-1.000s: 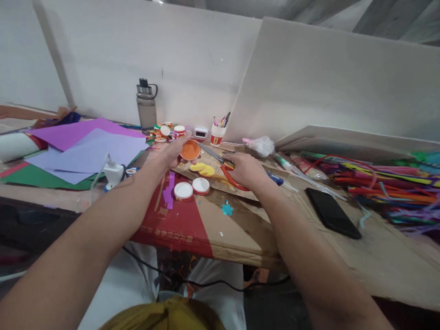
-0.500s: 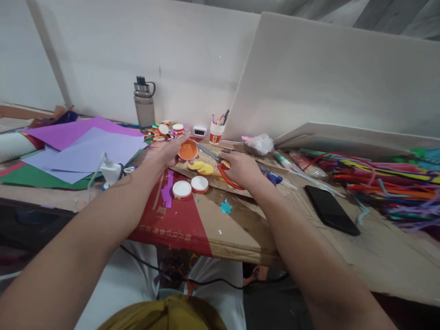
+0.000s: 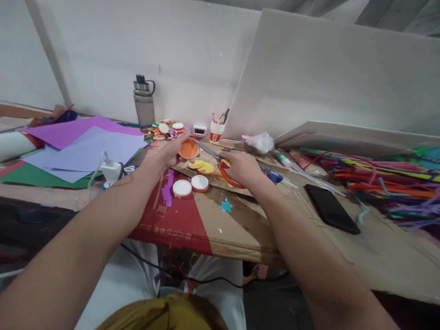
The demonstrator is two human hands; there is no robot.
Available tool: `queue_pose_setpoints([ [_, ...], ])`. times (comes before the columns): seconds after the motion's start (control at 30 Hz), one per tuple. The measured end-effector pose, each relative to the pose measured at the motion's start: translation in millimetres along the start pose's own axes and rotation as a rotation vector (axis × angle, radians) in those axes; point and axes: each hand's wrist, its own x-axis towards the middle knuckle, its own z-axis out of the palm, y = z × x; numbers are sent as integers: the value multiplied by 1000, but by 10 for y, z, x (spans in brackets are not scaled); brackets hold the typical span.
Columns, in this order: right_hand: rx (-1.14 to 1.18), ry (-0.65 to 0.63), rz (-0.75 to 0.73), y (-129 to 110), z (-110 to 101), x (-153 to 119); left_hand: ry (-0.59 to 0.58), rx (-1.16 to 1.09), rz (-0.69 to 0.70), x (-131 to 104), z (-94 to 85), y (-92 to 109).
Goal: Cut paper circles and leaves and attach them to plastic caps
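Compared with a second ago, the right hand has edged slightly left with the orange-handled scissors, nearer the orange-faced cup piece. The worktop now appears a little higher and further left in view.

paper sheets lie left of the scissors, the phone right.
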Motion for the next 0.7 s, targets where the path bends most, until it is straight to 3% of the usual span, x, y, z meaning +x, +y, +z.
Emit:
queue_pose_setpoints([
  [0.2, 1, -8, -5, 6, -6, 0, 28, -6, -6, -8, -6, 4],
  [0.7, 35, 6, -39, 67, -11, 0, -42, -61, -96, 61, -152, -25],
])
